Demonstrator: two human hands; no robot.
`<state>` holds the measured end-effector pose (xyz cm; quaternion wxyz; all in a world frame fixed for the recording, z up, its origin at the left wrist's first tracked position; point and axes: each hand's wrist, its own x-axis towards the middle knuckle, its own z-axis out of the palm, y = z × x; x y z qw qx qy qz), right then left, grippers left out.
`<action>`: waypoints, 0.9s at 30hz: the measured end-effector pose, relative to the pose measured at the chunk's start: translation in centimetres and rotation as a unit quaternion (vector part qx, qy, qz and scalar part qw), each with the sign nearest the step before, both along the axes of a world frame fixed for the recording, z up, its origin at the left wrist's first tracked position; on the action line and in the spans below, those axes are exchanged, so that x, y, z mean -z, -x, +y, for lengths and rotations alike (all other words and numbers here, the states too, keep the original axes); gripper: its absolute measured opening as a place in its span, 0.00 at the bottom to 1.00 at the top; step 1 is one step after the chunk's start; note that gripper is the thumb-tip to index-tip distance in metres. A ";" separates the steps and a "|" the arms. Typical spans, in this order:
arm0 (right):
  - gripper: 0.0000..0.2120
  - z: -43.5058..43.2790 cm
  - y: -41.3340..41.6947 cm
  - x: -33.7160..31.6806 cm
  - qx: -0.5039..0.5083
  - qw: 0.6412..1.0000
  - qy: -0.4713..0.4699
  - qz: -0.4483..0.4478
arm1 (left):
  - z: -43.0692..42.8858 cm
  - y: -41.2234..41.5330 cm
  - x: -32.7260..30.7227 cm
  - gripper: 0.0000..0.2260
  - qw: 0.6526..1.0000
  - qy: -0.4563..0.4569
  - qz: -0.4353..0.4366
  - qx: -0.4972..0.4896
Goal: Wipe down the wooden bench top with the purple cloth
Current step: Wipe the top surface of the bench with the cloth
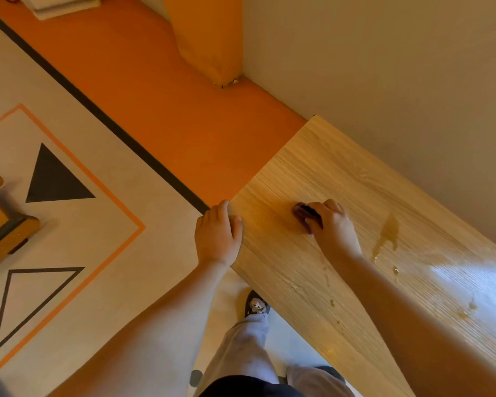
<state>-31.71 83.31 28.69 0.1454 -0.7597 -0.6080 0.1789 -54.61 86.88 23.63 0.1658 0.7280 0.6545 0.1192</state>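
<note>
Wood-grain laminate forms the bench top [341, 196], a long slab whose long axis runs from its free end near the orange floor strip [155, 90] toward the lower right, flush against the wall [384, 67]. The right hand [331, 224] presses the purple cloth [301, 214] flat on the top, fingers curled over it; only a bunched edge of cloth shows. The left hand [218, 233] clamps the near corner of the slab, fingers over the edge (a brace, not a wiping hand). A wet streak [388, 233] and scattered droplets [467, 308] lie behind the right hand, along the slab toward the lower right, so the right hand is nearer and the coming stroke probably pulls back along the long axis. No brand, label or writing is legible; the motif on the shoe [257, 305] is too blurred to identify.
</note>
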 end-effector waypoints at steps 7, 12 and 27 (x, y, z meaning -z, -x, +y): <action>0.13 -6.0 6.4 -0.3 -0.103 0.993 -0.009 0.057 | 0.3 0.0 0.2 0.20 1.000 0.010 0.014 0.010; 0.11 -9.2 5.7 -0.9 -0.206 0.974 0.027 0.094 | 0.3 -0.1 0.2 0.19 1.000 0.005 0.025 0.011; 0.13 -7.5 3.4 0.0 -0.007 0.998 -0.002 0.067 | 0.2 0.0 -0.1 0.21 1.000 0.019 0.013 0.014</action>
